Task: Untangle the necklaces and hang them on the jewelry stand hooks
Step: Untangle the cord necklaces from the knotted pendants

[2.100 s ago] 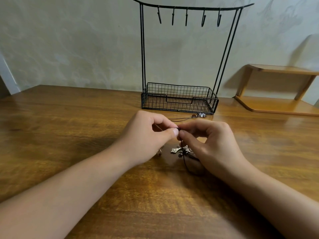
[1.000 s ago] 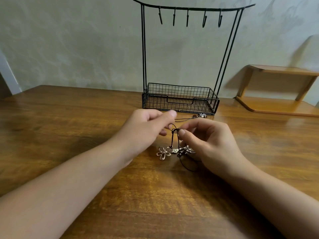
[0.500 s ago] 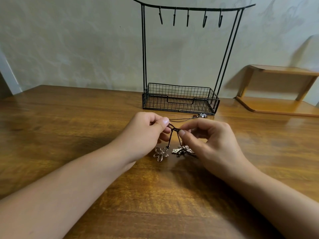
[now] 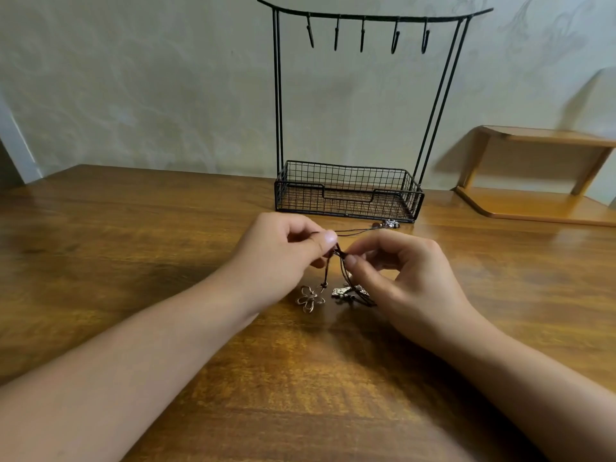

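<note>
Dark cord necklaces (image 4: 338, 261) hang tangled between my two hands, just above the wooden table (image 4: 133, 248). My left hand (image 4: 283, 255) pinches the cords at the top between thumb and forefinger. Right beside it, my right hand (image 4: 400, 278) pinches the same knot. A wire flower pendant (image 4: 310, 298) and a silver pendant (image 4: 346, 291) lie on the table beneath. One cord runs back to a small beaded pendant (image 4: 388, 224) near the stand. The black jewelry stand (image 4: 363, 18) rises behind, its several hooks (image 4: 362, 35) bare.
The stand's wire mesh basket (image 4: 348, 195) sits on the table just behind my hands. A low wooden shelf (image 4: 540, 181) stands at the back right against the wall.
The hands first covered the pendants, then my left hand lifted the cords, so the flower pendant came into view. It has since shifted slightly left, and both hands stay pinched on the knot.
</note>
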